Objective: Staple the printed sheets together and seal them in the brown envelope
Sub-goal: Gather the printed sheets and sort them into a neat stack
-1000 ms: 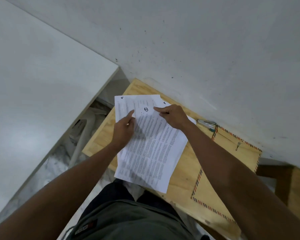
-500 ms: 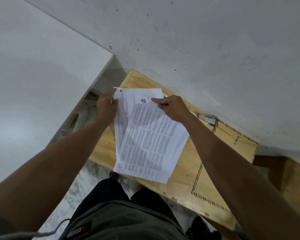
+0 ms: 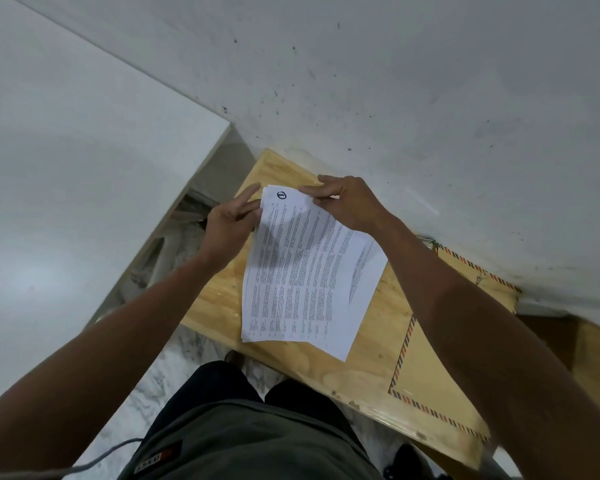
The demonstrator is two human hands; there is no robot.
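The printed sheets (image 3: pixel 302 271) form a loose white stack of text pages over the wooden table (image 3: pixel 361 358). My left hand (image 3: pixel 227 225) grips the stack's top left edge. My right hand (image 3: pixel 349 202) pinches its top right corner. A second sheet sticks out askew at the lower right. The brown envelope (image 3: pixel 426 372), with a red and blue striped border, lies flat on the table to the right, partly under my right forearm. A sliver of the stapler (image 3: pixel 428 242) shows by the wall beyond that forearm.
A white wall (image 3: pixel 395 81) runs along the table's far side. A white panel (image 3: pixel 66 168) stands to the left, with a gap and rubble between it and the table. Marble floor and my legs lie below. A darker wooden surface (image 3: pixel 596 355) adjoins at the right.
The spread sheets have been drawn together into one nearly squared stack. My left hand moved from the far left sheet onto the stack's top left edge. The camera shifted slightly.
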